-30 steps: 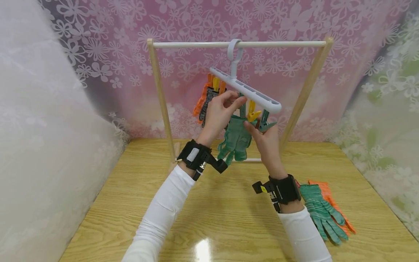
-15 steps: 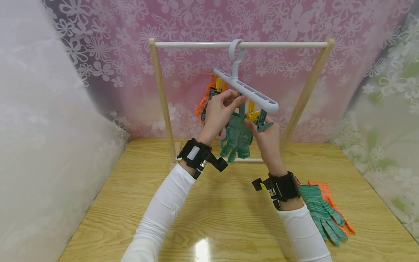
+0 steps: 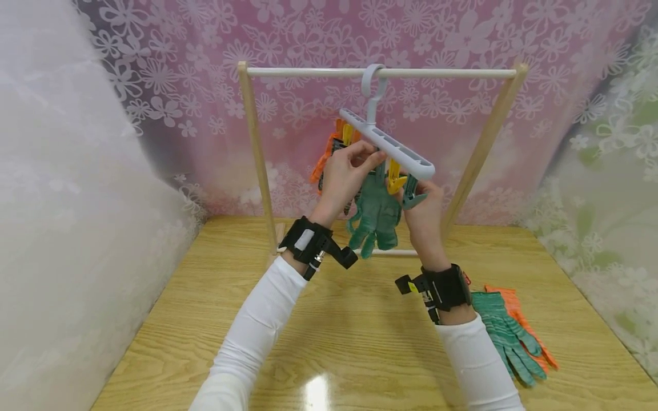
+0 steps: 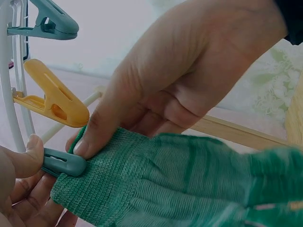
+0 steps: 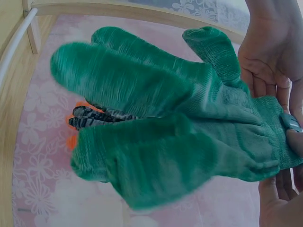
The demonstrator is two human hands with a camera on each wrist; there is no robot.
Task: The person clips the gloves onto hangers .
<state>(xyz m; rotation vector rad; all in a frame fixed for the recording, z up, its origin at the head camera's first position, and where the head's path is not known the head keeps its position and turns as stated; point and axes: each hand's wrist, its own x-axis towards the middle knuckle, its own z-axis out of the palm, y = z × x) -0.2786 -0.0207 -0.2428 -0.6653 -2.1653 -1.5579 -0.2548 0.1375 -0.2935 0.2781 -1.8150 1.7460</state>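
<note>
A green knitted glove (image 3: 379, 214) hangs cuff-up below the right half of a white clip hanger (image 3: 396, 149). My left hand (image 3: 341, 177) pinches a green clip (image 4: 64, 162) that sits over the edge of the glove's cuff. From the other side, my right hand (image 3: 425, 214) grips the cuff, its thumb lying on the knit beside the clip in the left wrist view. The glove's fingers dangle freely in the right wrist view. Next to the held clip hang a yellow clip (image 4: 54, 97) and another green clip (image 4: 49, 21), both without a glove.
Dark grey and orange gloves (image 3: 321, 162) hang from clips at the hanger's far end. The hanger hooks over the white bar (image 3: 308, 72) of a wooden rack (image 3: 257, 154). A green glove (image 3: 504, 337) and an orange glove (image 3: 514, 302) lie on the table's right side.
The hanger has turned slightly, its near end shifting left. My right fingers have moved farther behind the near clips, while my left hand keeps its pinch.
</note>
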